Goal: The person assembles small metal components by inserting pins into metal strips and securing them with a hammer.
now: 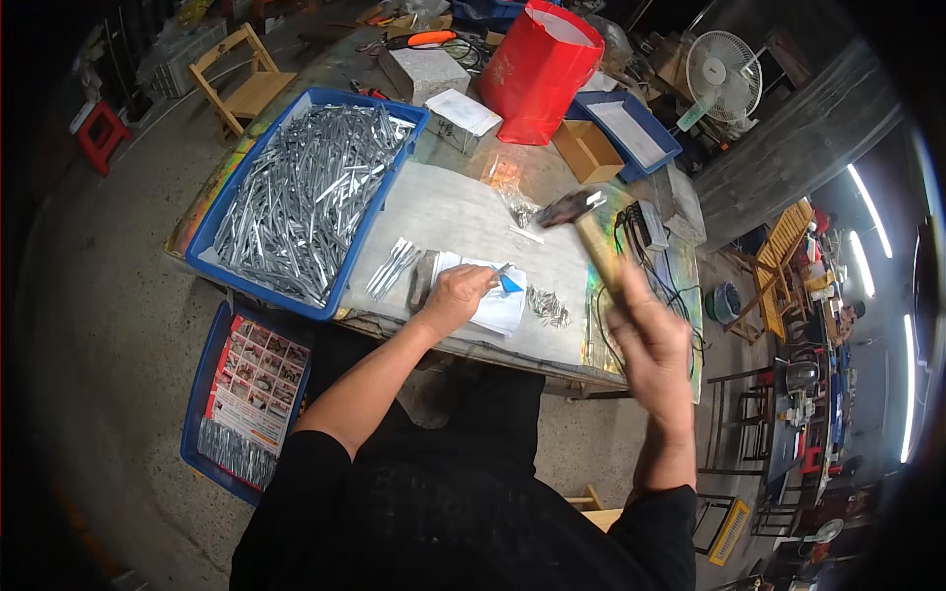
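My right hand (652, 340) is wrapped round the wooden handle of a hammer (597, 252), raised over the right part of the table with its head up and to the left. Over a white paper-covered block near the table's front edge, my left hand (459, 296) pinches a thin metal strip (504, 270). A small blue piece (509, 284) shows right beside those fingertips; whether it is attached to the strip I cannot tell. Several flat metal strips (392, 270) lie left of the block. To its right is a little heap of small metal pins (548, 306).
A blue tray (340, 286) piled with metal strips stands at the table's left. Below it sits another blue tray (202, 394) with a printed sheet and more strips. At the back are a red bag (537, 84), a wooden box (587, 150) and a fan (724, 74). Cables (670, 281) lie at right.
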`<control>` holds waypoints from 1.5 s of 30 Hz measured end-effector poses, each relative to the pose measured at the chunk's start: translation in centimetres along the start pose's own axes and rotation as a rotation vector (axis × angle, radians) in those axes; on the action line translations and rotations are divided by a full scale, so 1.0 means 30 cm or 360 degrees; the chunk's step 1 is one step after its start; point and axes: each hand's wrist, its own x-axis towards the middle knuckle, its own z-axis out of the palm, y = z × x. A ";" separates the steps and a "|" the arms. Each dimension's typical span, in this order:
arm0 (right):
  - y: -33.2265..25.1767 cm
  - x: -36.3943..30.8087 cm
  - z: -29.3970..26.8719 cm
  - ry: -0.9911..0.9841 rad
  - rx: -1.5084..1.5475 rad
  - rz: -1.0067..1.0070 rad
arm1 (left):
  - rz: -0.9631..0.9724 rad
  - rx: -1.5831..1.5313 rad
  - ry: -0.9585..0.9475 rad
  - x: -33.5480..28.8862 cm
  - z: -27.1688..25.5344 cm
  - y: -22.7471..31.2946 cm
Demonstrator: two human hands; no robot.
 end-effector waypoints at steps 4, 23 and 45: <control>-0.103 0.011 -0.092 0.0427 0.0249 0.0062 | -0.0034 -0.0004 0.0028 -0.001 0.002 0.004; -0.018 -0.009 -0.026 0.0233 0.0022 0.0122 | -0.0024 -0.0008 0.0025 -0.001 0.003 0.007; 0.554 -0.249 0.294 0.0333 0.1541 0.1695 | -0.0060 0.0000 -0.0008 0.023 -0.008 0.034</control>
